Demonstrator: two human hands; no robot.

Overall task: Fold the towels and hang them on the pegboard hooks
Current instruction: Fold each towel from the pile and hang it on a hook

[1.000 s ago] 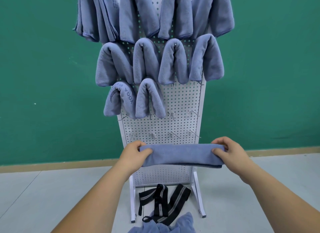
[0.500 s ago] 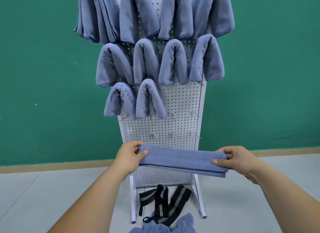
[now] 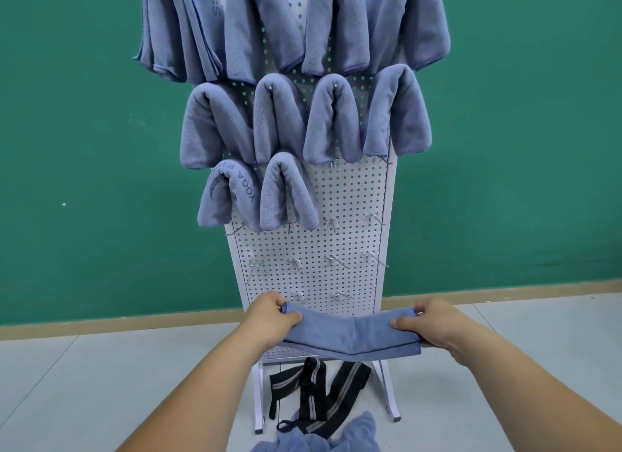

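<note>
I'm watching the left hand (image 3: pixel 269 320) and right hand (image 3: pixel 434 323) pinching opposite ends of the folded towel (image 3: pixel 350 334), sagging before the pegboard (image 3: pixel 350 196). Judging folding finished; next is calling for draping over a bare hook (image 3: pixel 331 223).

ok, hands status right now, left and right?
Left hand: closed, pinching the left end of the folded towel.
Right hand: closed, pinching the towel's right end.
</note>
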